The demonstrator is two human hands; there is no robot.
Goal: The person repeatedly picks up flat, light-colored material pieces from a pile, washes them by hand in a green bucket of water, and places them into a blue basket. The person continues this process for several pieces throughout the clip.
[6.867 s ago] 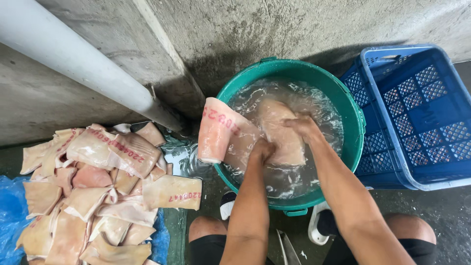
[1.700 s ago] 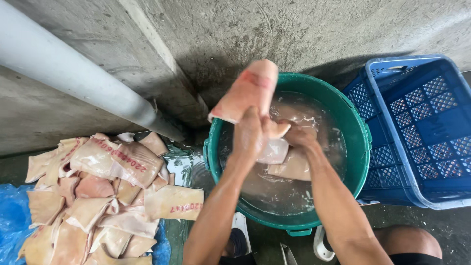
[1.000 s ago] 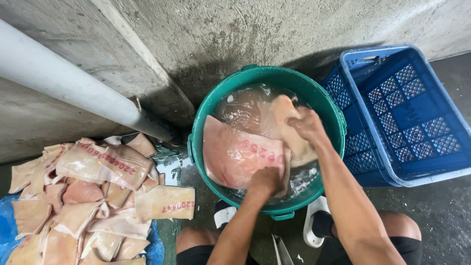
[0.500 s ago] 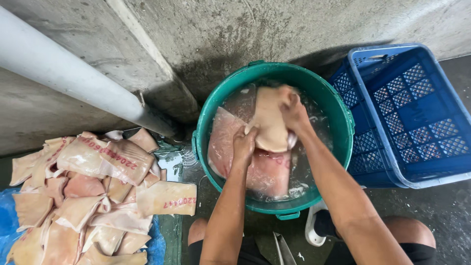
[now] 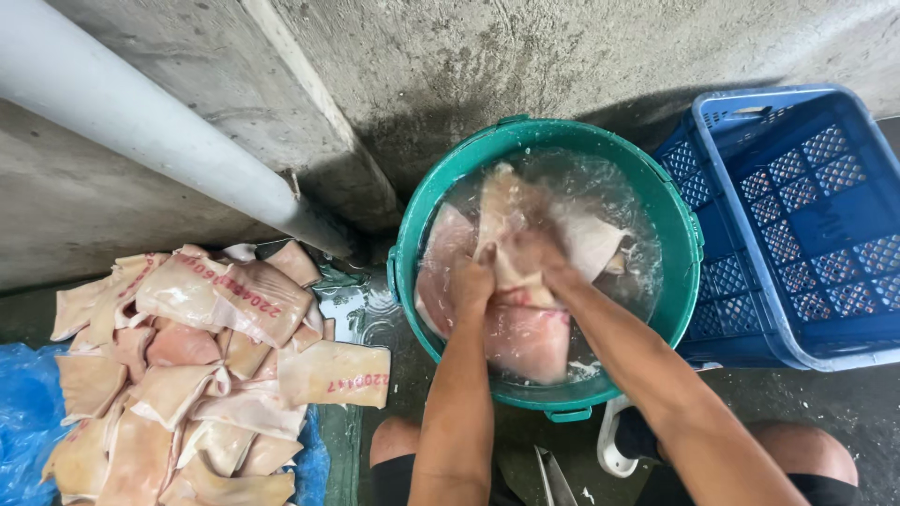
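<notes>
Our left hand (image 5: 472,281) and right hand (image 5: 534,253) both gripped one pale slab of skin (image 5: 511,234), held in the water at the centre of the green tub (image 5: 412,225). We judged firm rubbing underwater best, keeping splashes inside. At nine o'clock lay the pile of slabs (image 5: 202,365); at three o'clock, the blue crate (image 5: 806,215).

I see a wet, grey concrete floor (image 5: 825,412). On it stands a green tub (image 5: 675,281) full of water, and just beside it, to the right, a blue plastic crate (image 5: 797,225). Left of the tub, a blue sheet (image 5: 23,394) carries a pile of pale skin pieces (image 5: 197,375).
</notes>
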